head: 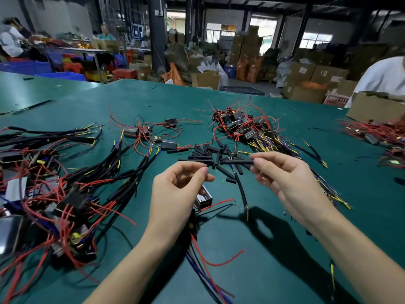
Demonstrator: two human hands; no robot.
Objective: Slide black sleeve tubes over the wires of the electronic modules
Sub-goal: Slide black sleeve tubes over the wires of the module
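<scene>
While both hands hover above the green table (274, 249), right hand (282, 174) pinches a black sleeve tube (236, 161), long axis pointing left toward left hand (175, 194). Left hand pinches something thin, likely a wire; module (204, 196) sits beneath it. Loose tubes (210, 151) just beyond.

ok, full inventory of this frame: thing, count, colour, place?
table: one, green, fills the foreground
loose sleeve tubes: a pile, black, table centre beyond the hands
sleeved modules: a heap, black with red wires, near left
unsleeved modules: a heap, red and yellow wires, far centre right
scattered modules: a few, far centre
cardboard box: one, brown, far right
sleeve tube: one, black, pinched in right hand
left hand: pinching something thin, module just behind it
right hand: holding the tube
</scene>
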